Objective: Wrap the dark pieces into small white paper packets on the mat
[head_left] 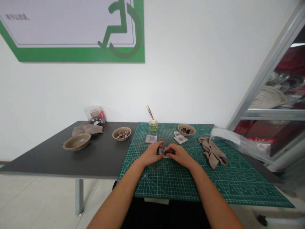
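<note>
My left hand (152,154) and my right hand (179,154) meet over the mat in front of me. Between them is a small grey patterned square (161,151); the left thumb and fingers are closed around its left side. The right fingers are bent in a pinch at its right side, over something small and dark that they partly cover. Just beyond my left hand lies another grey patterned square (151,139). Further such squares (180,139) lie past my right hand, by a bowl (186,130) holding dark pieces.
The green cutting mat (171,187) covers the right of the dark table (100,162). A reed diffuser (153,125) stands at the back. Left are a bowl of pieces (121,134), another bowl (76,142), a cloth and a clear tub (94,115). Right are a brown cloth (213,152) and plastic bag (240,143).
</note>
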A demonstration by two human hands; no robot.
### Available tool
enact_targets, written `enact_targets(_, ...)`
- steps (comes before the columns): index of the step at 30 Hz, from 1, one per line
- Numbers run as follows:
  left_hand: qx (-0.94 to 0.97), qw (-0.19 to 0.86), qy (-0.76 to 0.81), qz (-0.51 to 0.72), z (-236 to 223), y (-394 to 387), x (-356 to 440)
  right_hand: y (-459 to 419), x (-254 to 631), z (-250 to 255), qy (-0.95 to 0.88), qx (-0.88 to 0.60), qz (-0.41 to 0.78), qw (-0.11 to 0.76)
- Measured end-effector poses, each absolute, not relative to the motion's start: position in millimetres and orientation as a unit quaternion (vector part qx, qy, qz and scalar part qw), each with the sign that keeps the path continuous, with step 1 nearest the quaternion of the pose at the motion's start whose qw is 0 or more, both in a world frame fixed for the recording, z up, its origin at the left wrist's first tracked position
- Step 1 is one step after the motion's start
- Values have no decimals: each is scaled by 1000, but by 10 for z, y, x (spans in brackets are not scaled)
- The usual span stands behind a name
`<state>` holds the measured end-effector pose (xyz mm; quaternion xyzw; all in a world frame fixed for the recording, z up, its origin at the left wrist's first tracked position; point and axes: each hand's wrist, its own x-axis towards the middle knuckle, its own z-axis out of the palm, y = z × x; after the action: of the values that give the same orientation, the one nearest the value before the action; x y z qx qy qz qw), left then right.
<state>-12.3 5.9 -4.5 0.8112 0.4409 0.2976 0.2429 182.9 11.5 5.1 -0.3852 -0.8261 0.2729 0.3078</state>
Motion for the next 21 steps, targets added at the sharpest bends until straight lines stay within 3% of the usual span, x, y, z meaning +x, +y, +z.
enact_targets(21, 811, 246, 439, 298, -41, 54, -124, 129, 1873, 51, -830, -385, 254, 315)
